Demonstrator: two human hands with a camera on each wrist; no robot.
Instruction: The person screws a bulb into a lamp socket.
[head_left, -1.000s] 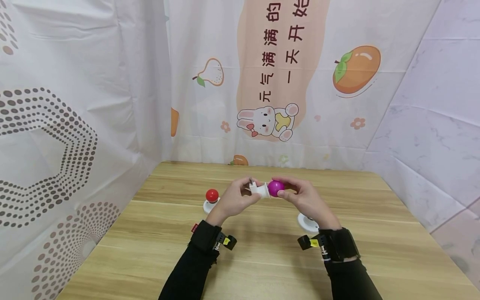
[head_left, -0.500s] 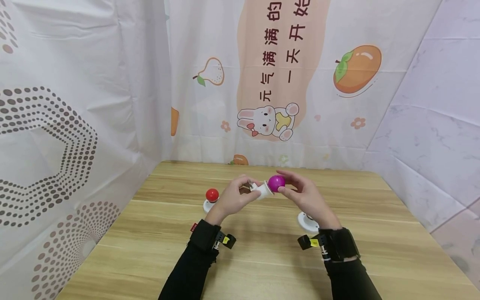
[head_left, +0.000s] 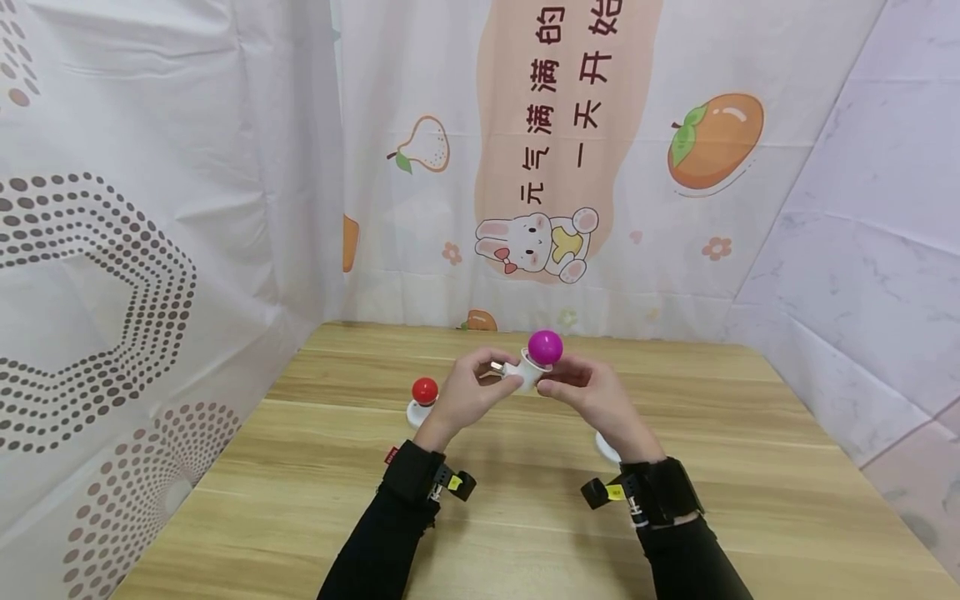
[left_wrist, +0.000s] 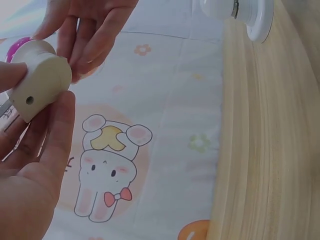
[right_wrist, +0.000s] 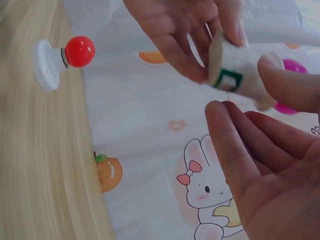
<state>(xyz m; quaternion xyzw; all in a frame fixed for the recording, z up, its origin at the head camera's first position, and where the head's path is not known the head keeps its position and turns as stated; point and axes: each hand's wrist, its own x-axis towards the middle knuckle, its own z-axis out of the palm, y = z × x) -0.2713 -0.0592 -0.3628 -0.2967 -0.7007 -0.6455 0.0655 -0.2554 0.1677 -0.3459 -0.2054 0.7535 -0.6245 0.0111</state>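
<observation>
My left hand (head_left: 468, 392) grips a white plug-in lamp socket (head_left: 529, 374) with metal prongs, raised above the table. A purple light bulb (head_left: 545, 347) sits in the socket's mouth, tilted up and away; how deep its base goes is hidden. Beside the socket, my right hand (head_left: 592, 396) has its thumb (right_wrist: 290, 90) at the rim and its fingers spread apart from the socket in the right wrist view. In the left wrist view, the socket (left_wrist: 45, 80) shows a round hole, with the bulb (left_wrist: 19, 46) partly hidden behind it.
A red bulb (head_left: 424, 390) stands in a white round lamp base (head_left: 417, 413) left of my left hand. Another white round base (head_left: 607, 448) is partly hidden behind my right wrist. A printed curtain hangs behind the wooden table (head_left: 525, 533).
The socket has turned from sideways to mouth-up, carrying the bulb. My right hand has come off the bulb and lowered beside the socket's rim.
</observation>
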